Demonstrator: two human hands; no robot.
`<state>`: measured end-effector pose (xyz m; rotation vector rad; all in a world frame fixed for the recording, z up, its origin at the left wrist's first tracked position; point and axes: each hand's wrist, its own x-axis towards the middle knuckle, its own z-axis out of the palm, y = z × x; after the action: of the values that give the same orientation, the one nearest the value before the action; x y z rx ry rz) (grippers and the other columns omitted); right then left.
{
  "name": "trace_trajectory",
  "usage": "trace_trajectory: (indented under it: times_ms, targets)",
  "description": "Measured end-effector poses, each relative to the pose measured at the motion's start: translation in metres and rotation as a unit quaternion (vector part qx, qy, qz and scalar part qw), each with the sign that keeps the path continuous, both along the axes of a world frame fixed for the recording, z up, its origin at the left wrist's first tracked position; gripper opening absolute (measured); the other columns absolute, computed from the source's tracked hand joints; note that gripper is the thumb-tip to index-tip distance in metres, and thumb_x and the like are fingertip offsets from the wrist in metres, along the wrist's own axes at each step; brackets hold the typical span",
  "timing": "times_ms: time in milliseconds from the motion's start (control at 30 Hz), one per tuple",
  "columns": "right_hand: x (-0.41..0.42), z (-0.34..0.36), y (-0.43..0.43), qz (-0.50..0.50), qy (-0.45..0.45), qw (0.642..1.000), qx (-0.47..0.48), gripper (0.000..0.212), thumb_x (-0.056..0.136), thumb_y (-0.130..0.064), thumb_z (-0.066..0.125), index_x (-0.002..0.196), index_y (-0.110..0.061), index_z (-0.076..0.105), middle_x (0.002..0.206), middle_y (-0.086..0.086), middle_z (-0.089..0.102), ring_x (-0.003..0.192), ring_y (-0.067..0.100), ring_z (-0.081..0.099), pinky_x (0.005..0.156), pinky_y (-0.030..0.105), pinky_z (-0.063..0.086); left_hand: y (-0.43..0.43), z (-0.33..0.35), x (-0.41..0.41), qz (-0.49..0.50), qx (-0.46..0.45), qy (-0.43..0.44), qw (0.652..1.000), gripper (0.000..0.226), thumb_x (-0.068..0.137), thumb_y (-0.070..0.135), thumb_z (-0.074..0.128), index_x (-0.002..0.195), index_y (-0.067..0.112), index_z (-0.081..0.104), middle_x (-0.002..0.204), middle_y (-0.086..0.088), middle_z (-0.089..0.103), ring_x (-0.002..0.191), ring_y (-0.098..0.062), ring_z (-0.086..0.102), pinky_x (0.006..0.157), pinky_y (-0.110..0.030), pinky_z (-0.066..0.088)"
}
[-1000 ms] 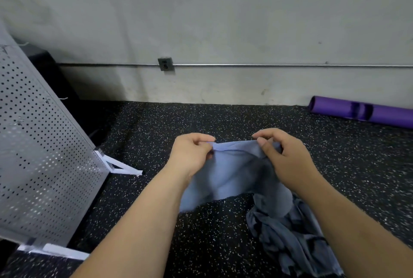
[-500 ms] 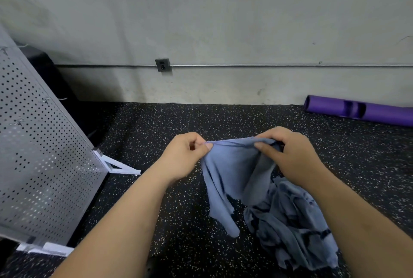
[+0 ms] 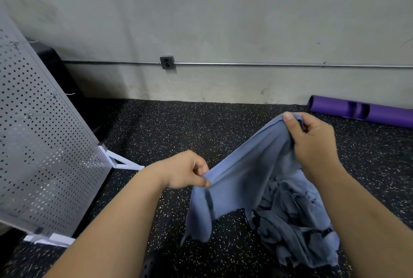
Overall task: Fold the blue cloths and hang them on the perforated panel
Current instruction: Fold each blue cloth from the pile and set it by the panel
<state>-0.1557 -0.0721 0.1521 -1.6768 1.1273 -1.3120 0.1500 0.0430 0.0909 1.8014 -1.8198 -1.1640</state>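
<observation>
Blue cloths [image 3: 297, 228] lay heaped right of the perforated panel [image 3: 44, 143]. The left hand [image 3: 185, 170], nearer the panel, pinched the lower edge of one cloth [image 3: 243, 179], fingers curled; the right hand [image 3: 312, 141], raised farther back, gripped its top corner.

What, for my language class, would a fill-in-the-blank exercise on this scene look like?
1. The left hand and the right hand pinch the top edge of one ____ cloth.
2. The right hand is held ____ than the left hand.
3. The perforated panel stands on the person's ____ side.
4. A ____ roll lies by the wall.
Missing words: blue; higher; left; purple.
</observation>
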Motion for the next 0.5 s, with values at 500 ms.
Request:
trace_trajectory:
  times_ms: [500]
  targets:
    - [-0.009, -0.016, -0.01, 0.064, 0.135, 0.984, 0.095, 0.031, 0.097, -0.022, 0.078, 0.125, -0.031, 0.072, 0.114, -0.015, 0.071, 0.106, 0.006, 0.067, 0.088, 0.023, 0.051, 0.008, 0.012, 0.021, 0.205, -0.075, 0.087, 0.972, 0.021, 0.097, 0.025, 0.08, 0.083, 0.011, 0.074, 0.067, -0.005, 0.068, 0.058, -0.017, 0.05, 0.052, -0.027, 0.042]
